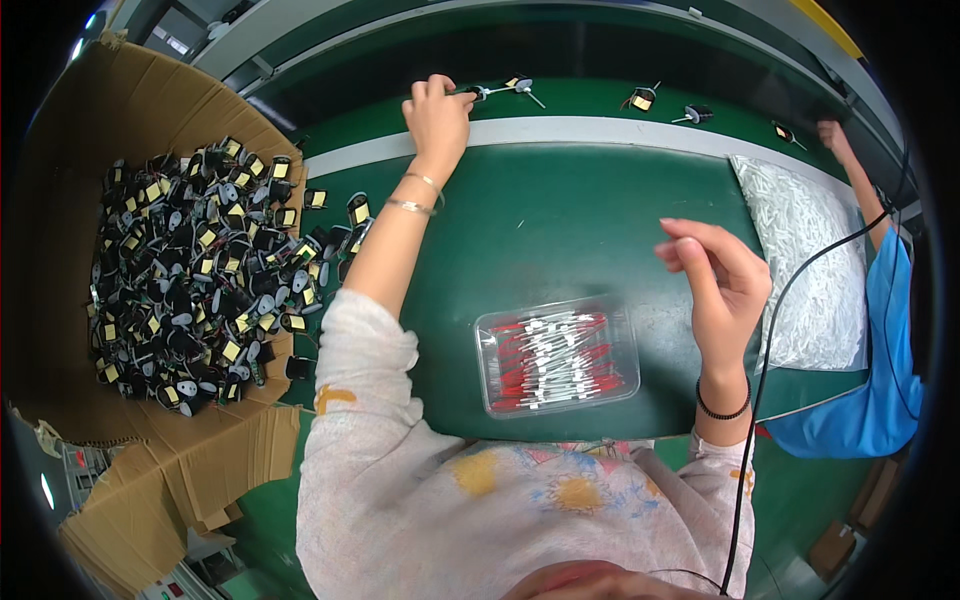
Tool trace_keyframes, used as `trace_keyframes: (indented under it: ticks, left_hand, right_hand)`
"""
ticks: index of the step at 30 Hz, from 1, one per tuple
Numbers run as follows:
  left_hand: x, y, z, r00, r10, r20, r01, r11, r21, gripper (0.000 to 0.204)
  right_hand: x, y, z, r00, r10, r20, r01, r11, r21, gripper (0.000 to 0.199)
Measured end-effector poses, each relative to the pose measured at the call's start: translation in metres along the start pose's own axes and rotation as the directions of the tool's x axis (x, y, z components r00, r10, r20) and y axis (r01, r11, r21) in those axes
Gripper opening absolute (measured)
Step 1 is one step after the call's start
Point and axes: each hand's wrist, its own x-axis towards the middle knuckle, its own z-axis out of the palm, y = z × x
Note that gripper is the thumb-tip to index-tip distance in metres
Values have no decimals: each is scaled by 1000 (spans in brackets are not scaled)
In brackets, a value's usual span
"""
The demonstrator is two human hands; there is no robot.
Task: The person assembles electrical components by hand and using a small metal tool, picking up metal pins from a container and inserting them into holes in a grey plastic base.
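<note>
My left hand [437, 118] reaches to the far side of the green bench. Its fingers are bent, and by the thumb is a small black motor [478, 94] with a thin white stick; the other fingertips are hidden. Over the right part of the bench my right hand [728, 285] is raised, thumb and fingers drawn together; nothing shows between them. Below and between my hands, a clear plastic tray [484, 365] holds many thin white sticks with red ends. A similar motor [520, 85] with a white stick lies just right of my left hand.
A large cardboard box [60, 250] of black motors with yellow labels stands at left, several spilling onto the bench. More motors [642, 98] lie along the far green strip, behind a pale rail [600, 132]. At right are a bag of white pieces [810, 260], a black cable and a blue-clad person's arm.
</note>
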Motion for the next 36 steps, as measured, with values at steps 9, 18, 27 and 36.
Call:
trace_keyframes:
  ticks: [9,18,27,36]
  left_hand:
    - [-13,-110,-74,673,-346,654,357,926,123,29]
    - [-67,-90,-77,618,-453,643,124,864,489,56]
    - [-52,-42,-100,859,-247,448,503,568,-651,22]
    - [-57,75,-183,968,-144,207,244,323,-915,29]
  right_hand:
    - [-17,11,-26,962,174,209,-150,981,-123,23]
    - [-15,5,-8,919,97,382,-138,987,82,27]
    - [-57,35,18,775,-31,632,323,879,-352,21]
    - [-75,48,44,678,9,735,504,723,-472,16]
